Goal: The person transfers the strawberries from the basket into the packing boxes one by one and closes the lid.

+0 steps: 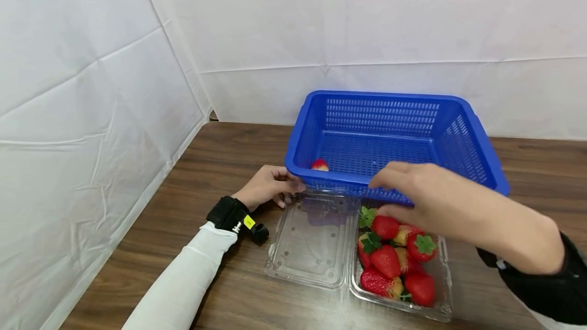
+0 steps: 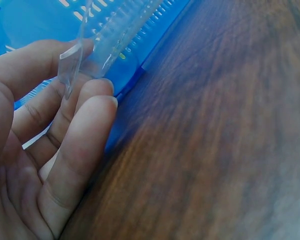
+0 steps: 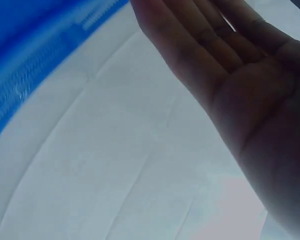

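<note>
My left hand (image 1: 271, 186) pinches the far left corner of a clear plastic clamshell's lid (image 1: 304, 251), which lies folded out flat on the table. In the left wrist view, the lid's edge (image 2: 70, 65) sits between thumb and fingers. Red strawberries (image 1: 386, 261), some with green leaves, fill the clamshell's other half (image 1: 445, 289) on the right. Above its far side hovers my right hand (image 1: 426, 195), fingers loosely extended, near the front rim of a blue basket (image 1: 385, 97). The right wrist view shows nothing in that palm. One strawberry (image 1: 319, 165) lies in the basket's near left corner.
The basket stands directly behind the clamshell, close to a white sheet wall (image 1: 367, 24). Another white sheet (image 1: 91, 141) borders the left side. Brown wood-grain table (image 1: 220, 167) shows to the left and in front.
</note>
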Tool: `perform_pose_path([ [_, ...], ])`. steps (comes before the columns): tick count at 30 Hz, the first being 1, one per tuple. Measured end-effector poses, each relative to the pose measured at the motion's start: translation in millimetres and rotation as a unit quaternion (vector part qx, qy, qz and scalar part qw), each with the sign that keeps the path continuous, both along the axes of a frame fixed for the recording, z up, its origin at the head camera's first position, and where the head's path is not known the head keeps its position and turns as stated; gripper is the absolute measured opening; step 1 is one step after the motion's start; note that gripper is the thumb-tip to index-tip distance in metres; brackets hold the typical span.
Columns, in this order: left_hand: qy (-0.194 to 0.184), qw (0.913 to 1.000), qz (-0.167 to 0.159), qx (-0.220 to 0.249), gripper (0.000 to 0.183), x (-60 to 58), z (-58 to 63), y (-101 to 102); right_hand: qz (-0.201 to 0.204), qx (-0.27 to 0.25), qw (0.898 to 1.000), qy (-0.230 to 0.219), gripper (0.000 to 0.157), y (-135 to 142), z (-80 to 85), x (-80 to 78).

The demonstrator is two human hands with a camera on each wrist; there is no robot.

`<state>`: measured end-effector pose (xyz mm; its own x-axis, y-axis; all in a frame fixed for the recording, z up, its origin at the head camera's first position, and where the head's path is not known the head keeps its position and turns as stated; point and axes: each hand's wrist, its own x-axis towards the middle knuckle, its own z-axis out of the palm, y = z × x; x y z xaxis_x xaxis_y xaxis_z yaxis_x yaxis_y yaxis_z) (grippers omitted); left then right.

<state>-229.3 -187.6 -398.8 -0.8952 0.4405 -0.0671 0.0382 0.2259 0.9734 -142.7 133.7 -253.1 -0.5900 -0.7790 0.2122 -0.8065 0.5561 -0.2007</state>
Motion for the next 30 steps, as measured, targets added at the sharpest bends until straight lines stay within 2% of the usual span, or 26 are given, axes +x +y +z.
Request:
perform_pose_path([
  [3, 0.003, 1.0, -0.002, 0.004, 0.022, -0.4, -1.8, 0.7, 0.003, -0.022, 0.999, 0.049, 0.034, 2.3, 4.7, -9.3],
  [6, 0.003, 1.0, -0.002, 0.005, 0.022, -0.8, -4.0, 1.0, 0.003, -0.026, 0.997, 0.066, 0.035, 1.8, 7.2, -17.4],
  [10, 0.002, 1.0, 0.002, 0.003, 0.023, -1.6, -5.0, 0.3, 0.007, -0.016, 0.999, 0.049, 0.033, -5.1, 5.9, -27.8],
  [18, -0.002, 1.0, 0.005, 0.001, 0.023, -1.7, -2.2, 0.3, -0.007, 0.042, 0.999, 0.003, 0.029, -25.6, 1.1, -44.5],
  [30, -0.006, 0.9999, 0.006, 0.008, 0.022, -2.1, -3.3, -1.2, 0.01, 0.084, 0.996, 0.019, 0.023, -41.3, -0.7, -60.1],
])
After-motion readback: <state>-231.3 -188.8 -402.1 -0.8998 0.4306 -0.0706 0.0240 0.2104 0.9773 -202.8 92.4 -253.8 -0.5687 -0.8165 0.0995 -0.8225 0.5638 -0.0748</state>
